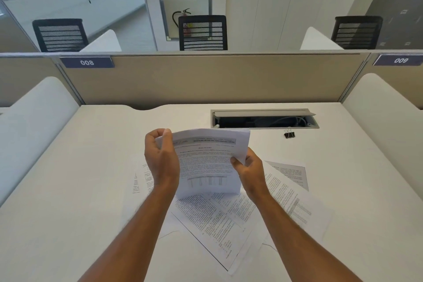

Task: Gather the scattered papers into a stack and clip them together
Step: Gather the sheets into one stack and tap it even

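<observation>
I hold a few printed sheets [206,162] upright above the white desk [68,190]. My left hand [161,160] grips their upper left edge, and my right hand [248,167] pinches their right edge with the thumb on the front. Under my arms several more printed papers [217,220] lie scattered and overlapping on the desk, one reaching out to the right [290,174] and others poking out at the left [139,181]. A small black binder clip [289,134] stands on the desk to the back right, apart from both hands.
An open cable tray [263,119] with wires inside is set into the desk just behind the clip. A beige partition [206,80] closes the desk's far side, with white side dividers [34,110] at left and right. Black chairs stand beyond.
</observation>
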`<state>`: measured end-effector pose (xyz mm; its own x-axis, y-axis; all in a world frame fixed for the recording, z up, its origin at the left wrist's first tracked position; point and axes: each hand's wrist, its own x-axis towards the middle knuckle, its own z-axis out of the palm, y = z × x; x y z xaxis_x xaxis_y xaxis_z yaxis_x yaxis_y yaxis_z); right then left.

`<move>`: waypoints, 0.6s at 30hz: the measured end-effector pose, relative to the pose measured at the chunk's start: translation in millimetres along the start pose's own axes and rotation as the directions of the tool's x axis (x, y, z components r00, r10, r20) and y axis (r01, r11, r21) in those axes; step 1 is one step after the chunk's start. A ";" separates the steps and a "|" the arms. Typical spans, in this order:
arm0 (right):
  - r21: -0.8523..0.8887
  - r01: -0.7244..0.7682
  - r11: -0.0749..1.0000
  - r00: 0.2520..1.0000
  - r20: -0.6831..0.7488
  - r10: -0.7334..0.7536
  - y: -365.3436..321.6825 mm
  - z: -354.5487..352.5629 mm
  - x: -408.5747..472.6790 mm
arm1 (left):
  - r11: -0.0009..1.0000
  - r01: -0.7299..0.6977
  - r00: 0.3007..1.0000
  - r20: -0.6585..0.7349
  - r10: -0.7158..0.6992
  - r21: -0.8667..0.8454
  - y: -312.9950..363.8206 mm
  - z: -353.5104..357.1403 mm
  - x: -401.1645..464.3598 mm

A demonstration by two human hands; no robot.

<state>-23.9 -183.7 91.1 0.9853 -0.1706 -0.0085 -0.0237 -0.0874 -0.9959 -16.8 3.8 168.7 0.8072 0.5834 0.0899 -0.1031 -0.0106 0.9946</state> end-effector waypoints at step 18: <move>-0.026 -0.027 0.999 0.999 0.045 0.028 -1.1 2.7 6.1 | 0.976 0.019 0.938 0.334 -0.093 0.217 -60.8 -24.8 -1.3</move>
<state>-17.4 -182.0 91.9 0.9909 -0.1286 -0.0402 -0.0543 -0.1088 -0.9926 -26.0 23.8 106.9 0.9609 0.2769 0.0092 0.0410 -0.1749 0.9837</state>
